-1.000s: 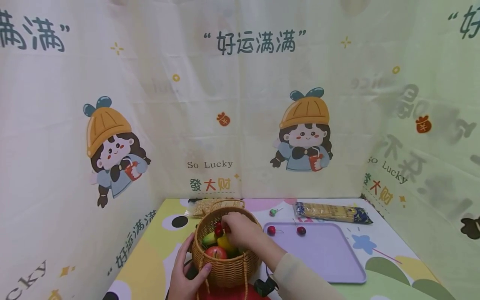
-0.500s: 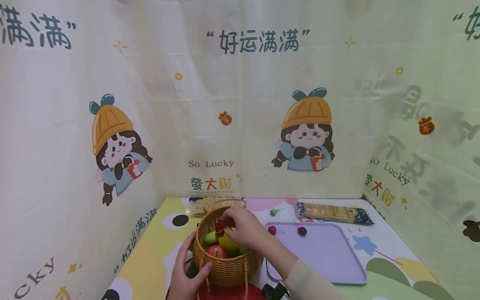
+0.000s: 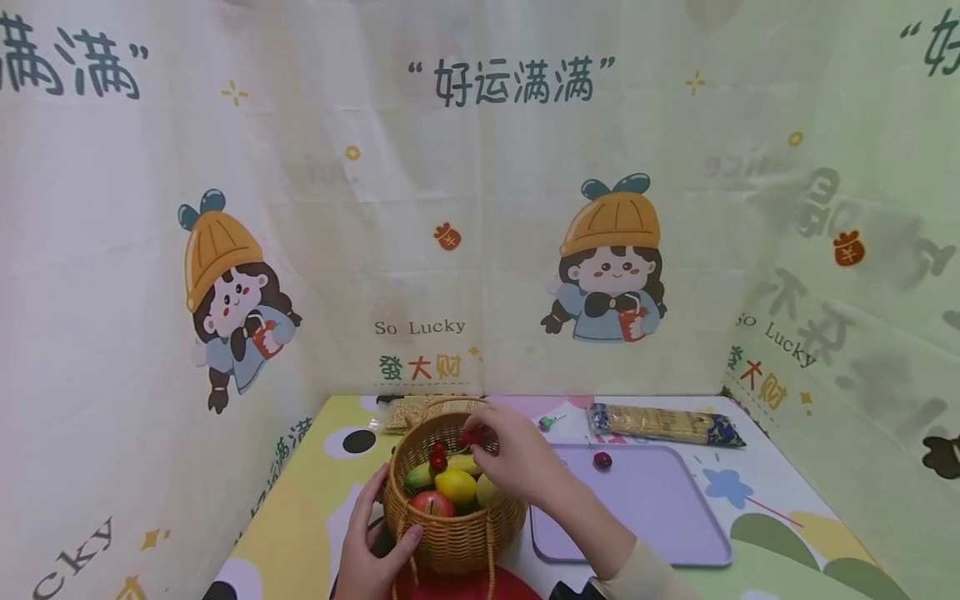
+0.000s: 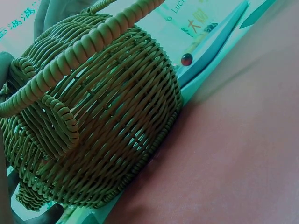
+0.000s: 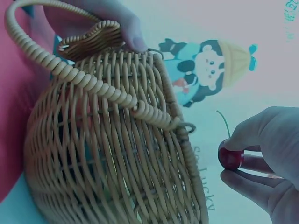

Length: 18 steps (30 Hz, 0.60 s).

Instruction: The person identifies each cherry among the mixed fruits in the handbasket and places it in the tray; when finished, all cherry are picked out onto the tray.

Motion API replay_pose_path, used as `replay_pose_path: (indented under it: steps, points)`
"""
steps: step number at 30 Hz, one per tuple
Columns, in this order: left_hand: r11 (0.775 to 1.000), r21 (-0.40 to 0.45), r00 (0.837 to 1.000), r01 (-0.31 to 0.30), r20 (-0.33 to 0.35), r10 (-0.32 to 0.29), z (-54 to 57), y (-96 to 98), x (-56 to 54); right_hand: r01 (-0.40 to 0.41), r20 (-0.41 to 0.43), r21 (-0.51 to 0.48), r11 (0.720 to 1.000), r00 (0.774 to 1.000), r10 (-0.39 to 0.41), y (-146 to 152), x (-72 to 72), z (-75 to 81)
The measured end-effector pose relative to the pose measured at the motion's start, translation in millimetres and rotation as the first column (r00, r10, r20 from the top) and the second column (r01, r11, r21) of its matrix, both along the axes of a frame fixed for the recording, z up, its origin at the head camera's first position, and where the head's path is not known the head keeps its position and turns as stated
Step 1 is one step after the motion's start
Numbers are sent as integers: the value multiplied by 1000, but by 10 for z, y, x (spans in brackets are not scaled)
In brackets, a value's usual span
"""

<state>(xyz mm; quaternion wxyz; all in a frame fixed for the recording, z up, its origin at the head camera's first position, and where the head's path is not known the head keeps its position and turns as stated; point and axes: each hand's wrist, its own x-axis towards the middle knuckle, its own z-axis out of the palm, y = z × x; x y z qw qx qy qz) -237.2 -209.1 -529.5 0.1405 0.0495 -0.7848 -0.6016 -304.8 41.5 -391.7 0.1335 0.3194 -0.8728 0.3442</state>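
A round wicker basket (image 3: 457, 542) stands in front of me. My left hand (image 3: 371, 542) holds its left side, thumb at the front rim. Inside lie a red apple (image 3: 432, 503), a lemon (image 3: 455, 487), a long green-and-yellow fruit (image 3: 420, 477), a pale round fruit (image 3: 487, 490) and small red cherries (image 3: 438, 458). Over the basket's right rim, my right hand (image 3: 517, 458) pinches a dark red cherry (image 5: 230, 156) between thumb and fingertips; its green stem sticks up in the right wrist view. Another cherry (image 3: 602, 461) rests on the purple tray (image 3: 637, 517).
Behind the tray lies a long clear packet (image 3: 667, 426) of pale sticks or noodles. A small green thing (image 3: 546, 423) with a stem lies left of it. A bag of pale grains (image 3: 401, 414) sits behind the basket. Printed cloth walls (image 3: 480, 208) surround the table.
My right hand has moved right and slightly up from inside the basket, with a cherry in its fingers, uncovering the lemon. The tray's left cherry no longer shows; my hand now covers that spot.
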Motion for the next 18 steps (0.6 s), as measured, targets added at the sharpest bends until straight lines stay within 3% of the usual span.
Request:
replay_pose_path:
  steps: [8, 13, 18]
  points:
    - [1000, 1, 1000, -2, 6, 2, -10, 11, 6, 159, 1, -112, 981, 987, -160, 303, 51, -139]
    - [1000, 3, 1000, 4, 3, -4, -8, 19, 5, 274, -36, -204, 940, 957, -287, 580, 15, -209]
    - [1000, -5, 1000, 1, -3, -1, -9, 2, 15, 368, -1, -246, 897, 925, -380, 873, -51, -283]
